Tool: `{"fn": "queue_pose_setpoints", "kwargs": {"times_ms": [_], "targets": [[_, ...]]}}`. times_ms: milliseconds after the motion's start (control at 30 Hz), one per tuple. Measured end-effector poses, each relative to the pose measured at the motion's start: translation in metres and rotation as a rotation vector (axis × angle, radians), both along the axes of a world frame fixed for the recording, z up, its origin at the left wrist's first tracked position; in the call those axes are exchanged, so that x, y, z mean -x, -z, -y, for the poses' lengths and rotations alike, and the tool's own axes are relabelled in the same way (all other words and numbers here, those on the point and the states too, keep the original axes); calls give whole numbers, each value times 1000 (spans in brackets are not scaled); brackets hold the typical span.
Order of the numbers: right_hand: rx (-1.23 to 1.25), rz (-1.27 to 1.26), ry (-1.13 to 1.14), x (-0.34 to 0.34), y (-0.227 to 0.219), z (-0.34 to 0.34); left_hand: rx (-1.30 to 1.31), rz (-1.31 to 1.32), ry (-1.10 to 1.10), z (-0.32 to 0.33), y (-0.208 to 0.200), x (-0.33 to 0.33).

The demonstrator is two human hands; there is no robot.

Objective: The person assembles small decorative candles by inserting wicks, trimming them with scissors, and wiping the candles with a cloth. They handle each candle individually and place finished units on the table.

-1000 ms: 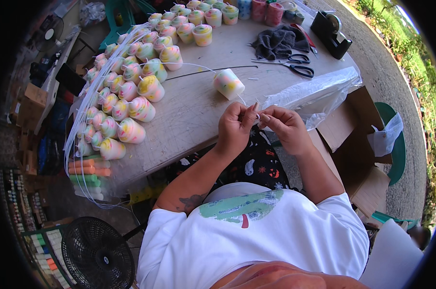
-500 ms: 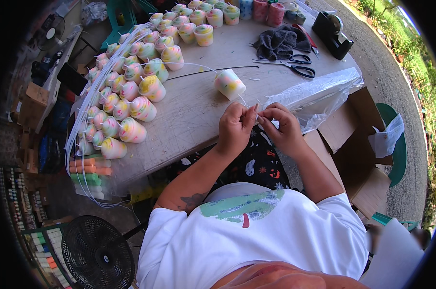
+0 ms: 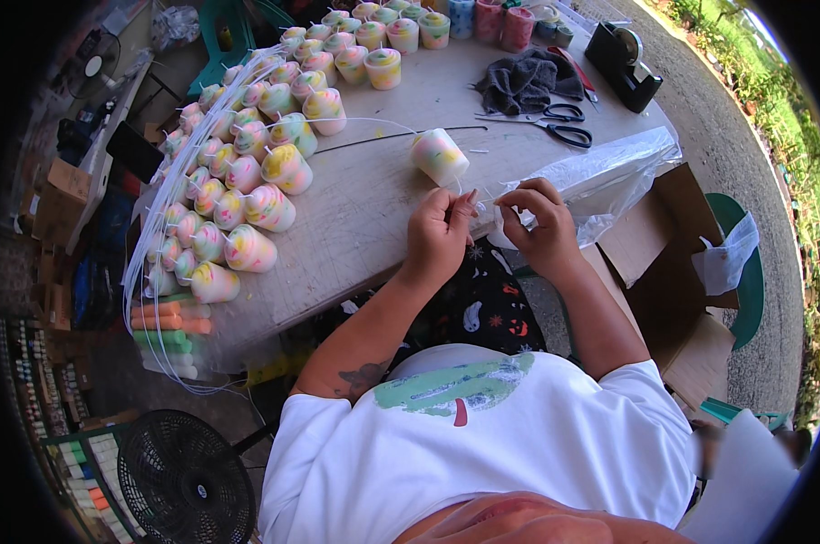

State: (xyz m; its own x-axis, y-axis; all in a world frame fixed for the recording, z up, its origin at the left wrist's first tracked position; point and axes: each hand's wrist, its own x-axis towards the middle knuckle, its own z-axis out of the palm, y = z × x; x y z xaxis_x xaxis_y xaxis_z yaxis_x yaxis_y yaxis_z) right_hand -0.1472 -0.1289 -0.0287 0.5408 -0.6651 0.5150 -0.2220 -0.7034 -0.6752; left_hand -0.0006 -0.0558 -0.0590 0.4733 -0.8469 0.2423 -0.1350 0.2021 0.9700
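Note:
A white candle with yellow and pink patches (image 3: 440, 158) lies tipped on its side near the table's front edge. From its far end a long white wick (image 3: 373, 120) runs left to a bundle of wicks (image 3: 179, 150). A short length of wick comes out of its near end and goes down to my left hand (image 3: 439, 227), whose fingers are pinched on it. Just to the right, apart from it, my right hand (image 3: 544, 227) has thumb and forefinger nearly together; whatever is between them is too small to make out.
Several rows of swirled candles (image 3: 269, 207) fill the table's left side. Scissors (image 3: 568, 125), a grey cloth (image 3: 529, 80) and a tape dispenser (image 3: 624, 68) lie at the back right. Plastic wrapping (image 3: 600, 172) covers the right edge, beside an open cardboard box (image 3: 668, 245). A thin dark rod (image 3: 401, 134) crosses the middle.
My hands, together before, have drawn apart, the right one moving slightly right and opening its other fingers. The tipped candle has shifted a little to the right.

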Motion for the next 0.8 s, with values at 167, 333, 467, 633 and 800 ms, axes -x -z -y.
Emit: {"fn": "queue_pose_setpoints", "kwargs": {"times_ms": [167,333,467,633,800], "targets": [[-48,-21,-86,2,-9,5,-14,18,22,1,-1,-1],[70,-81,-142,0,-4,7,-31,20,8,0,-3,0],[189,-84,-117,-3,-3,5,-52,87,10,-1,-3,0],[366,-152,-97,-7,0,5,-19,171,-8,0,-1,-2],[476,-176,-59,-8,3,4,-23,77,39,-2,1,-2]]}}
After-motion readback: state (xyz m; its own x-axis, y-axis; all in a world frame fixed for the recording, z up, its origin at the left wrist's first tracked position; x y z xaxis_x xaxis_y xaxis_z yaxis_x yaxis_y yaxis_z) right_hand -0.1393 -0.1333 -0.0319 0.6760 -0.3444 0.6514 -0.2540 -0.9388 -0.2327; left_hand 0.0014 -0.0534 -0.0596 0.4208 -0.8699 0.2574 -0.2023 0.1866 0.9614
